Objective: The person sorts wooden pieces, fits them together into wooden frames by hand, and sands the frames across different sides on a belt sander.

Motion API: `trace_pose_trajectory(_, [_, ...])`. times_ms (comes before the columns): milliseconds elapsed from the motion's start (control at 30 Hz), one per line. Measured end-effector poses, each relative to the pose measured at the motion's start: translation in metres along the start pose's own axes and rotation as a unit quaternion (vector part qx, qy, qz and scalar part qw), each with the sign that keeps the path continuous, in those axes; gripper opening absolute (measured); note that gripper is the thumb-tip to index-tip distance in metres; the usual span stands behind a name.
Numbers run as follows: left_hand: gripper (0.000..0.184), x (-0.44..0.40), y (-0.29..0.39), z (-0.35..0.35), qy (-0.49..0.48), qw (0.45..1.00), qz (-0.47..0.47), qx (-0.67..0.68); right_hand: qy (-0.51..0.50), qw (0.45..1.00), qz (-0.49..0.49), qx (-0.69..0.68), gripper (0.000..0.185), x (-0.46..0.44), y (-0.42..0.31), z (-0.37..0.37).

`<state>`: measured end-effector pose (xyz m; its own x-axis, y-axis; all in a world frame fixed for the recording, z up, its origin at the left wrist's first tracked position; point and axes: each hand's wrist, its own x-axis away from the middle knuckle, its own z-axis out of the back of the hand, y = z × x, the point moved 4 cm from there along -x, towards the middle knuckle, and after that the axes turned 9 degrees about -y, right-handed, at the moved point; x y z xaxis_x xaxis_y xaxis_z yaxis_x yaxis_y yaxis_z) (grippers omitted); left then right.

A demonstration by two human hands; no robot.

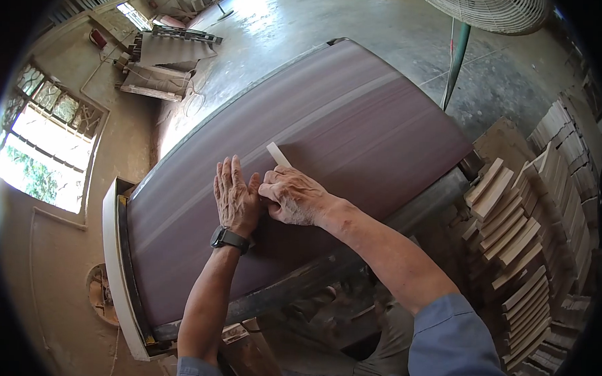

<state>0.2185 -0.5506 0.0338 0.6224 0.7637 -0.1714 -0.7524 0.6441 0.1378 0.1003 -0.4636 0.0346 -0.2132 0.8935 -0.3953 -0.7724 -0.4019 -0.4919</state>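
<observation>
A pale wooden piece lies against the wide purple-brown sanding belt, its far end sticking out beyond my knuckles. My right hand is closed around it, fingers curled, so most of the piece is hidden. Close beside it, my left hand reaches forward with its fingers stretched out and its thumb near the right hand. Whether the left palm touches the wood or the belt, I cannot tell. A dark watch is on the left wrist.
Stacks of cut wooden pieces stand to the right of the machine. A fan on a green pole is at the far right. A pale end board edges the belt at left, near a barred window.
</observation>
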Motion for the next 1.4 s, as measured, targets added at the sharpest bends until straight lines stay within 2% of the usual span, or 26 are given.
trace_pose_trajectory(467, [0.063,0.014,-0.018,0.002,0.005,1.000,0.011,-0.003,-0.017,1.000,0.008,-0.004,0.014,-0.005,-0.015,-0.010])
trace_pose_trajectory(1000, [0.061,0.001,0.000,0.001,0.011,1.000,-0.013,0.000,0.008,1.000,0.005,0.004,0.012,0.002,-0.003,-0.001])
trace_pose_trajectory(1200, [0.060,0.028,-0.003,0.008,0.027,0.999,-0.017,0.017,0.012,0.999,0.028,0.017,0.013,0.016,-0.027,-0.004])
trace_pose_trajectory(1267, [0.060,0.045,-0.003,0.016,0.056,0.998,-0.005,0.041,0.010,0.998,0.048,0.028,0.013,0.024,-0.042,0.002])
trace_pose_trajectory(1367, [0.061,0.062,-0.024,0.033,0.165,0.960,0.092,0.206,0.020,0.999,0.025,0.043,0.014,0.026,-0.061,0.023])
trace_pose_trajectory(1400, [0.061,0.068,-0.021,0.052,0.174,0.957,0.099,0.209,0.014,0.998,0.035,0.048,0.014,0.024,-0.070,0.027])
